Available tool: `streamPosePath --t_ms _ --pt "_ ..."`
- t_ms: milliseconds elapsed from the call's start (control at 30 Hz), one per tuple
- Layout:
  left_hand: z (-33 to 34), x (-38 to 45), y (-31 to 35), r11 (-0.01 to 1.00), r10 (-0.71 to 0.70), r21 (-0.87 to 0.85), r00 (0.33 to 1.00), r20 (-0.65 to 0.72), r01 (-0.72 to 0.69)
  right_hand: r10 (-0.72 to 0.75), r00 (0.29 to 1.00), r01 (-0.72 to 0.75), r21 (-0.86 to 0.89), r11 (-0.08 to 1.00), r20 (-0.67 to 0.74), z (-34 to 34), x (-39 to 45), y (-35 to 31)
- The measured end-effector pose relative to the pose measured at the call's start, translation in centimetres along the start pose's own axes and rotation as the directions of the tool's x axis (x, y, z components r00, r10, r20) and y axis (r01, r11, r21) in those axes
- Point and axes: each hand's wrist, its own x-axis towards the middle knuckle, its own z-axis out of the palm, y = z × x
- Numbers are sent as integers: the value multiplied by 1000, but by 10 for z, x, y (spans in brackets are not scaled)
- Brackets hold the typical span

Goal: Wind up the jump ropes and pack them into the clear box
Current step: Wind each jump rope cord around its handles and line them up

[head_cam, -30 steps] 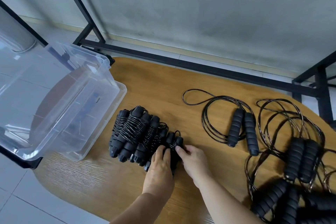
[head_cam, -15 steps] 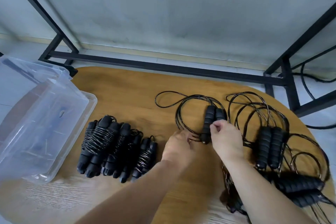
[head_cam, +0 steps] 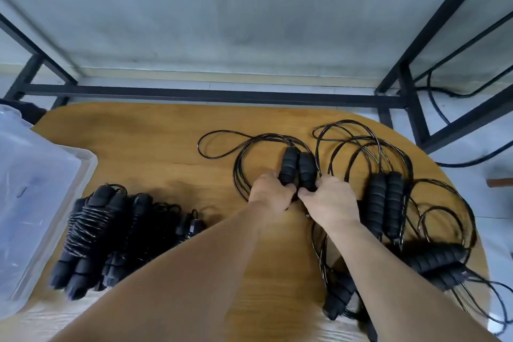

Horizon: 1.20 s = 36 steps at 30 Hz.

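A loose jump rope (head_cam: 297,166) with two black foam handles side by side lies mid-table, its cord looped out to the left. My left hand (head_cam: 270,196) grips the near end of the left handle. My right hand (head_cam: 330,203) grips the near end of the right handle. Several wound ropes (head_cam: 111,233) lie in a row at the left. The clear box (head_cam: 30,197) stands at the left edge, only partly in view.
More unwound ropes (head_cam: 385,203) with tangled cords cover the right side of the wooden table (head_cam: 155,153), and some handles (head_cam: 435,261) lie near its right edge. A black metal frame (head_cam: 211,93) runs behind the table.
Both hands left the row of wound ropes and moved right to the loose rope. They now grip its two handles. The view has swung right, so less of the box shows.
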Motion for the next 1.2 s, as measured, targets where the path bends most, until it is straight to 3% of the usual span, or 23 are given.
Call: streamPosePath --t_ms 133,233,300,400,567,667,833,933,1000,1033,1100,1200 --pt "-31 -28 6 976 32 -217 999 -11 -33 16 995 -50 369 928 94 -19 -22 -20" --pt "-57 -53 10 960 76 -266 996 -53 -88 30 976 -178 708 683 216 -36 -46 -43" --pt "-79 -73 16 963 117 -233 988 -103 -138 6 962 -229 794 564 274 -46 -59 -61" --pt "-126 -118 30 952 242 -157 960 -138 -263 -134 935 -231 853 468 327 -72 -85 -90" --pt "-194 -192 60 876 478 87 877 -39 -474 -436 819 -169 884 436 372 -127 -119 -126" --pt "-225 -233 77 823 566 97 822 -54 -560 -547 752 -80 875 478 368 -169 -143 -147" --pt "-254 -281 104 778 628 93 767 -133 -621 -571 754 101 800 591 326 -218 -173 -174" --pt "-270 -300 116 797 603 67 781 -163 -601 -518 826 186 760 623 222 -248 -191 -187" --pt "-283 -311 121 797 593 -62 797 -113 -601 -380 925 270 745 610 -23 -267 -196 -189" --pt "-290 -318 123 777 610 -134 788 -78 -615 -299 939 324 736 594 -173 -276 -196 -190" --pt "-302 -331 126 733 650 -265 759 3 -627 -255 883 467 684 560 -394 -285 -197 -194" --pt "-314 -347 129 671 708 -415 697 115 -614 -354 816 579 639 507 -458 -286 -203 -210"
